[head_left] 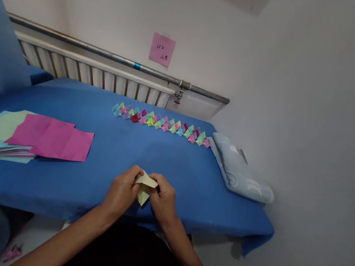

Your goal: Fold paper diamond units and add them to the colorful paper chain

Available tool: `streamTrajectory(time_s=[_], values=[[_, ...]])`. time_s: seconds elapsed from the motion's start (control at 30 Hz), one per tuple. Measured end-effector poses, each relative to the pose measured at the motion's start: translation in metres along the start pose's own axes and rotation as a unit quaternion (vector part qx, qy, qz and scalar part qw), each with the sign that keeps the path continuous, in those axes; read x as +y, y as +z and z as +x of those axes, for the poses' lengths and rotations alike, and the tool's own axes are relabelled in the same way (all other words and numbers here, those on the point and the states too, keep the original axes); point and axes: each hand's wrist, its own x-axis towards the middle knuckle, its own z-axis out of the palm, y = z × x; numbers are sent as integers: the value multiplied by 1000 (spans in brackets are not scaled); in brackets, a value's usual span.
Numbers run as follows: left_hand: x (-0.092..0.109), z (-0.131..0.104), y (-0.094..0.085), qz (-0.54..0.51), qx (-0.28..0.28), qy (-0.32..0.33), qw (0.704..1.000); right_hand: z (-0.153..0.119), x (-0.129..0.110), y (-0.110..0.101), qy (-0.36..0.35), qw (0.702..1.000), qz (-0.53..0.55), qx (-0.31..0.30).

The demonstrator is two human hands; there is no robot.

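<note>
A small pale yellow folded paper [145, 187] is held between both hands near the front edge of the blue-covered table. My left hand [124, 188] pinches its left side, and my right hand [164, 197] grips its right side. The paper's lower part comes to a point between the hands. Further back, several small folded paper pieces [165, 124] in many colours lie in a long band. On the left are magenta sheets [58, 137], overlapping a light green sheet [5, 123] and light blue sheets.
A folded light blue cloth [240, 171] lies at the table's right end. Behind the blue table cover [89, 186] stand a white radiator [99, 76] and a metal pipe with a valve. A pink note [162, 50] is stuck on the wall. Blue fabric hangs at the left.
</note>
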Motion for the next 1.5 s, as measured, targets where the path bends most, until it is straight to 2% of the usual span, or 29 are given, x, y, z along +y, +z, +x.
streamTrajectory(time_s=[0.13, 0.27, 0.47, 0.6, 0.67, 0.77, 0.83, 0.93, 1.0, 1.17, 1.37, 1.5], values=[[1, -1, -3, -57, -5, -13, 998, -3, 3, 1, 18, 999, 46, 9], [3, -3, -6, -154, -43, -74, 984, -6, 4, 2, 56, 993, 99, 37], [6, -6, -17, -270, -77, -166, 945, -9, -1, 2, 153, 972, 175, 44], [5, -8, -23, -382, -126, -194, 895, -9, -4, 1, 159, 969, 184, 43], [4, -8, -23, -397, -111, -215, 885, -10, -4, 2, 147, 971, 184, 35], [3, -7, -19, -361, -70, -238, 899, -11, -4, 2, 143, 968, 205, 10], [1, -6, -17, -344, -52, -233, 908, -11, -3, 1, 175, 954, 242, 6], [-4, -6, -18, -330, -29, -209, 920, -8, -5, -4, 246, 925, 289, 35], [-5, -7, -20, -317, -37, -194, 928, -5, -10, -9, 269, 921, 281, 32], [-3, -8, -23, -306, -97, -178, 930, -2, -23, -13, 272, 926, 245, -94], [-4, -9, -22, -269, -127, -190, 936, -7, -28, -10, 259, 929, 242, -106], [-4, -11, -20, -240, -113, -203, 943, -9, -29, -11, 251, 935, 216, -124]])
